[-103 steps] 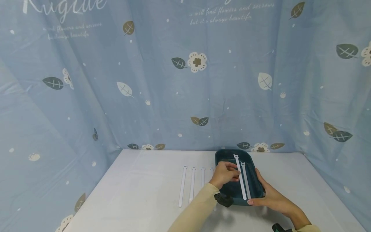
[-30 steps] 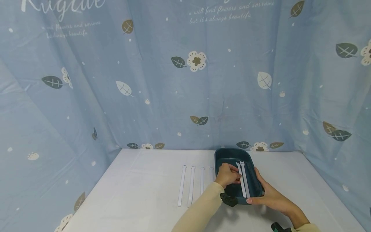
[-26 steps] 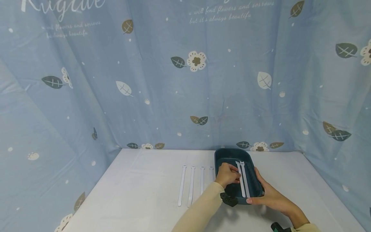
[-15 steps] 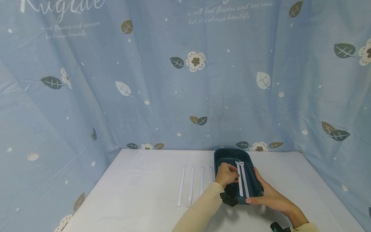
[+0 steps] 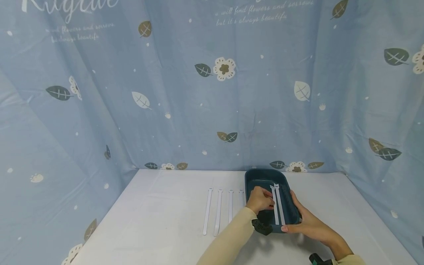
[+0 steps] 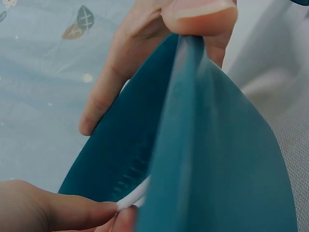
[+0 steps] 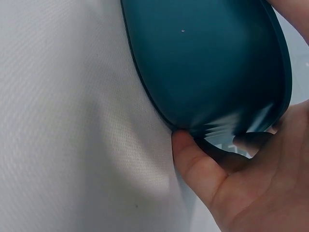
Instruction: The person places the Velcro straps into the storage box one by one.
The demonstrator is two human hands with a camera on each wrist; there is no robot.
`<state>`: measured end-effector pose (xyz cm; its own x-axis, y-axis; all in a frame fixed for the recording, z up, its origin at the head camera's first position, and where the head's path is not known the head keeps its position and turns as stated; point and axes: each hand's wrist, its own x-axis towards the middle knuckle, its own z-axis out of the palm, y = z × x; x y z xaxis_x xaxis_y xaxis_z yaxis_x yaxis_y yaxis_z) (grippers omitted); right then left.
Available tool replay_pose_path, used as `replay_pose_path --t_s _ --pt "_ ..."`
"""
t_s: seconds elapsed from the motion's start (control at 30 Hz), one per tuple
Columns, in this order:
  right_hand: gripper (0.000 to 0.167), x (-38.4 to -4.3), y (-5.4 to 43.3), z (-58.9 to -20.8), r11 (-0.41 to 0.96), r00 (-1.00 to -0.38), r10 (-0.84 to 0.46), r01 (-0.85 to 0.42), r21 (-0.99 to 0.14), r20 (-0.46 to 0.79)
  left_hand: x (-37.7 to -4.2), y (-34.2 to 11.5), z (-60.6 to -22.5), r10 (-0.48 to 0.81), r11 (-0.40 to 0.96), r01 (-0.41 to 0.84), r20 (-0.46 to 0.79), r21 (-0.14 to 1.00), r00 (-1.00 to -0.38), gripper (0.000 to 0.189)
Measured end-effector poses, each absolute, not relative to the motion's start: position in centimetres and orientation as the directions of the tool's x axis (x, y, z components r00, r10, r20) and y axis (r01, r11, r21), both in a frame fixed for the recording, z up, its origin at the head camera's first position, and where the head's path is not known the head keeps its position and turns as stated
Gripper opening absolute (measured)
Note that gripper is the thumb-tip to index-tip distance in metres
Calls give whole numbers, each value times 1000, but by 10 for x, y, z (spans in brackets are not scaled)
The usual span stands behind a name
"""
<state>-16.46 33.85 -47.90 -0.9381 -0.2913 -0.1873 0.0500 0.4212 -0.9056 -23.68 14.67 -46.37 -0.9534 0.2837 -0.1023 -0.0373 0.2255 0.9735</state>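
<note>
My left hand (image 5: 260, 200) reaches over a dark teal plastic bin (image 5: 256, 173). Between thumb and finger it pinches a slim white cable tie (image 5: 276, 213) with a wider head; the left wrist view shows this cable tie (image 6: 133, 195) at the fingertips, inside the bin. Just right of it in the bin lies a second white cable tie (image 5: 281, 209), nearly parallel, their heads close together. My right hand (image 5: 309, 223) grips the bin's right side by the near corner. In the right wrist view its thumb (image 7: 190, 154) presses the rim, while other fingers reach around the outer wall.
Several more white cable ties (image 5: 207, 213) lie in a row on the white table (image 5: 165, 213), left of the bin; my left forearm partly covers the row. A blue patterned curtain (image 5: 185, 110) hangs behind the table.
Over the last few seconds the left hand has brought its cable tie lower into the bin, down beside the second one. Its angle has shifted slightly since. The right hand keeps its hold.
</note>
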Motion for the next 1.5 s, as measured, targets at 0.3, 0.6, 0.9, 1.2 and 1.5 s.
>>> replay_pose_path --t_s 0.3,0.6,0.9,1.2,1.5 --pt "124 -165 338 -478 428 -944 -285 33 -903 -169 -237 148 -463 294 242 -48 -120 969 -948 21" --pt "124 -164 337 -478 441 -940 -267 77 -894 -213 -236 149 -465 297 256 -62 -140 965 -945 21" --pt "125 -164 337 -478 440 -941 -268 71 -895 -206 -237 148 -466 292 262 -60 -139 963 -946 20" --pt "124 -165 337 -478 441 -942 -273 60 -896 -197 -239 146 -467 281 308 -10 -101 951 -954 22" --pt "125 -164 338 -478 470 -938 -274 61 -880 -212 -237 132 -452 337 306 94 -15 947 -941 23"
